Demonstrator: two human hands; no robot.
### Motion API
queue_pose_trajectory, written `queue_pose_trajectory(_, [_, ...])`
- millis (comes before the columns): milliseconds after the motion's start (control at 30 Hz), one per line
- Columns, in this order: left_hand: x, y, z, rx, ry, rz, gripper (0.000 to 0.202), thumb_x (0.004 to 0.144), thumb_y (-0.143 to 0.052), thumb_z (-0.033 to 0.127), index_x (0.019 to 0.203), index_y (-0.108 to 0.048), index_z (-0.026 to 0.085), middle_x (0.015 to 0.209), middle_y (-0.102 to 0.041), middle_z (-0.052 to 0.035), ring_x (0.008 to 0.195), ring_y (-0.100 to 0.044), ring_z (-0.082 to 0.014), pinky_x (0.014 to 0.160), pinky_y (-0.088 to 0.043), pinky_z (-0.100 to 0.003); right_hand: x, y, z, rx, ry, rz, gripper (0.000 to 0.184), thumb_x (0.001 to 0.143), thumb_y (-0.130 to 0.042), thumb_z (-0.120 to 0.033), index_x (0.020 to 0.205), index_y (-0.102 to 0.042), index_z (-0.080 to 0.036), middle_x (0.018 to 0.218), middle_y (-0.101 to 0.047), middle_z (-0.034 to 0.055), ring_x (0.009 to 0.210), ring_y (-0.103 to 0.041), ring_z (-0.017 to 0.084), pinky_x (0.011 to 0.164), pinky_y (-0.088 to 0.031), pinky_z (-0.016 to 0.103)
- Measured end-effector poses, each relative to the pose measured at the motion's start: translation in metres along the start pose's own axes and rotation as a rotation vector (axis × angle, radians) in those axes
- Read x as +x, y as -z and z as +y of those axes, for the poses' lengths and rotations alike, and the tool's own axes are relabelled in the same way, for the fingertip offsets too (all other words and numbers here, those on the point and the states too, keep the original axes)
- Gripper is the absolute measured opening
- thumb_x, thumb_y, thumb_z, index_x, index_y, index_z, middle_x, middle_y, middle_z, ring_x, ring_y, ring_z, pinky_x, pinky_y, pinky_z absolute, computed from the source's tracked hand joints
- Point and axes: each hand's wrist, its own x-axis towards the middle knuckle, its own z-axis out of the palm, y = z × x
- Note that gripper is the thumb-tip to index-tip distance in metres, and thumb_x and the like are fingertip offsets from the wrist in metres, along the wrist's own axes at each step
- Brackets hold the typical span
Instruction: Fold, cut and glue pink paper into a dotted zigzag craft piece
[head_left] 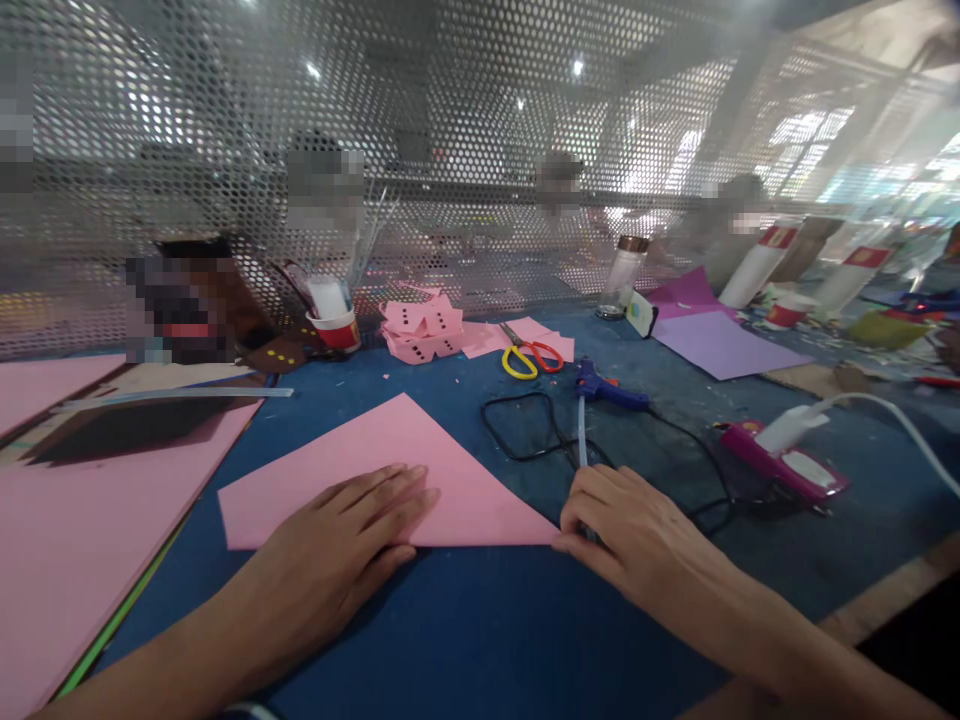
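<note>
A folded sheet of pink paper (457,480) lies on the blue tabletop (480,640), with its straight edge toward me and a peak at the back. My left hand (360,540) rests flat across its middle, fingers stretched out. At the sheet's right-hand tip, the curled fingers and thumb of my right hand (622,525) close on the corner. Just behind that hand, a clear glue stick (581,430) runs from a blue glue gun (611,390) toward my knuckles; the hand hides its near end.
Scissors (529,358) lie near a stack of pink paper cutouts (422,330). Pink sheets (90,540) cover the left side. A power strip (787,465), purple paper (727,342), a glass bottle (624,280) and a paper cup (335,328) stand or lie around. A perforated screen (465,120) rises behind.
</note>
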Motion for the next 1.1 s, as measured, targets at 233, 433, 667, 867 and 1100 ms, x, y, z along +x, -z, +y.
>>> queue_pose_trajectory(233, [0.0, 0.0, 0.0, -0.058, 0.026, 0.004, 0.054, 0.1, -0.05, 0.043, 0.151, -0.04, 0.031, 0.151, -0.051, -0.0016, 0.135, -0.051, -0.0247, 0.109, -0.047, -0.041, -0.001, 0.0, 0.001, -0.005, 0.019, 0.018, 0.013, 0.096, -0.063, -0.023, 0.083, -0.061, -0.02, 0.09, -0.061, 0.0007, 0.085, -0.057, 0.019, 0.081, -0.039, 0.037])
queue_pose_trajectory(433, [0.0, 0.0, -0.001, -0.054, 0.006, 0.018, 0.058, 0.099, -0.051, 0.045, 0.153, -0.037, 0.029, 0.151, -0.051, -0.0022, 0.134, -0.052, -0.0255, 0.112, -0.045, -0.042, -0.003, 0.001, 0.004, 0.037, 0.054, 0.033, 0.013, 0.097, -0.062, -0.026, 0.085, -0.061, -0.021, 0.091, -0.061, 0.0004, 0.085, -0.055, 0.018, 0.082, -0.038, 0.035])
queue_pose_trajectory(667, [-0.002, -0.009, -0.006, -0.064, -0.002, 0.029, 0.061, 0.097, -0.051, 0.049, 0.154, -0.035, 0.032, 0.151, -0.051, -0.0007, 0.134, -0.052, -0.0276, 0.11, -0.046, -0.045, -0.006, 0.007, 0.002, 0.059, 0.054, 0.022, 0.007, 0.097, -0.062, -0.021, 0.089, -0.061, -0.021, 0.094, -0.061, -0.0013, 0.09, -0.056, 0.016, 0.088, -0.036, 0.035])
queue_pose_trajectory(867, [-0.005, -0.01, -0.008, -0.034, 0.014, 0.035, 0.06, 0.098, -0.047, 0.053, 0.154, -0.035, 0.035, 0.151, -0.051, 0.0003, 0.133, -0.053, -0.0284, 0.109, -0.046, -0.046, -0.008, 0.008, 0.002, 0.04, 0.046, 0.038, 0.003, 0.096, -0.062, -0.021, 0.094, -0.063, -0.022, 0.097, -0.064, 0.0, 0.095, -0.058, 0.018, 0.091, -0.037, 0.038])
queue_pose_trajectory(1100, [-0.005, -0.01, -0.007, -0.018, -0.009, 0.042, 0.061, 0.099, -0.044, 0.051, 0.156, -0.03, 0.034, 0.149, -0.053, -0.0001, 0.13, -0.056, -0.0286, 0.107, -0.048, -0.047, -0.011, 0.01, -0.004, 0.059, 0.143, 0.131, 0.026, 0.099, -0.052, -0.014, 0.121, -0.061, -0.024, 0.12, -0.067, 0.0034, 0.117, -0.055, 0.02, 0.105, -0.036, 0.04])
